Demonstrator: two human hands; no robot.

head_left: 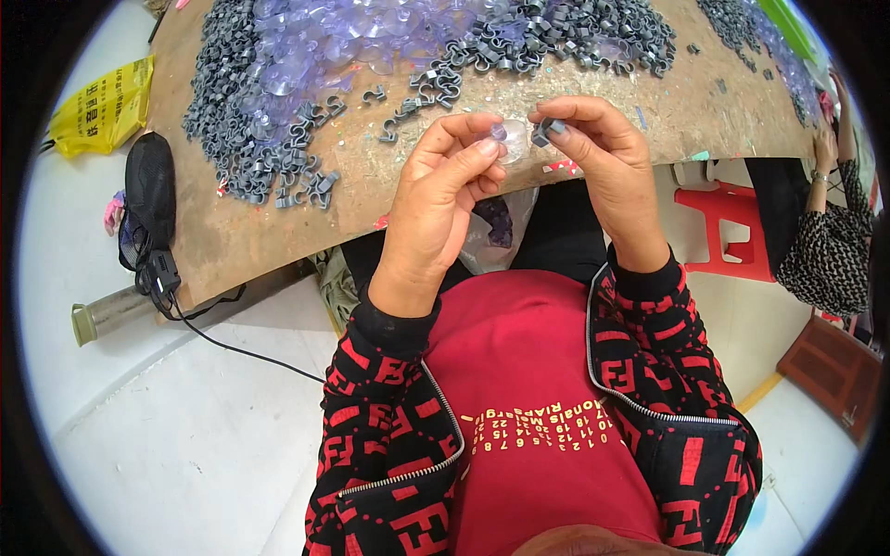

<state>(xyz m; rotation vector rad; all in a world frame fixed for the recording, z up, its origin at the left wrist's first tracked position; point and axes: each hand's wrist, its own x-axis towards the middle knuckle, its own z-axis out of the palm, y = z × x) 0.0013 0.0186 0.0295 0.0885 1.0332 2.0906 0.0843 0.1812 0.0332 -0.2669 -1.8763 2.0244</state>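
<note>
My left hand (431, 190) pinches a clear suction cup (514, 141) by its small knob, between thumb and fingertips. Just right of it, my right hand (612, 167) grips a grey plastic clip (543, 132) between thumb and forefinger. The cup and the clip are close together over the table's near edge; a small gap seems to lie between them. Beyond my hands, a heap of purple-tinted clear suction cups (324, 46) is spread on the wooden table (269, 236). Many loose grey clips (593, 37) lie around that heap.
A yellow plastic bag (107, 107) and a black pouch (150, 190) with a cable are at the left edge. On the right stand a red stool (728, 232) and another person (825, 232) seated at the table. A transparent bag (491, 241) hangs below my hands.
</note>
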